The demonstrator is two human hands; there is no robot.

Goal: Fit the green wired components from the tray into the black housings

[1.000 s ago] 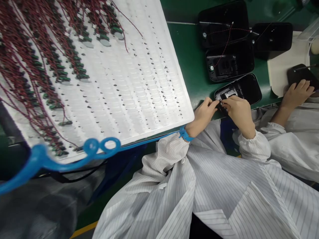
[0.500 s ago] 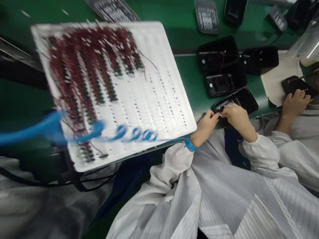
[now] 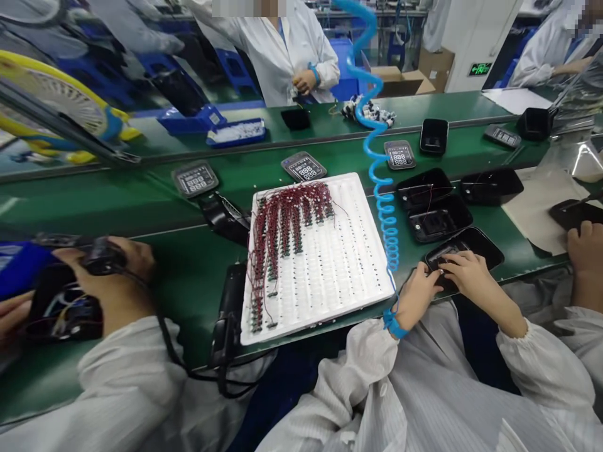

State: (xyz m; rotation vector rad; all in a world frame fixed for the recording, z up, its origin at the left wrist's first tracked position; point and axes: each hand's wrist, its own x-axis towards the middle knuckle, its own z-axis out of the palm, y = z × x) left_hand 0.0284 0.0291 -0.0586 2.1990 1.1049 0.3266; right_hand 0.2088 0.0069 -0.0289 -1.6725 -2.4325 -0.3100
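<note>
The left hand (image 3: 418, 295) and the right hand (image 3: 466, 274) are meeting at the near left edge of a black housing (image 3: 480, 246), their fingers bunching narrowly together; a small pale spot is showing at the right fingertips, but whether either hand is gripping anything cannot be told. The housing is lying open side up, extending beyond the right hand. Farther past both hands, two black shells (image 3: 440, 216) are sitting together. A blue strap (image 3: 394, 323) is circling the left wrist, a coiled blue cord (image 3: 387, 220) rising beyond it. Left of the left hand, a white tray (image 3: 348, 270) is bearing rows of red-wired boards (image 3: 285, 216). Well to the right, a co-worker's hand (image 3: 586, 248) is resting near a dark panel (image 3: 575, 215).
</note>
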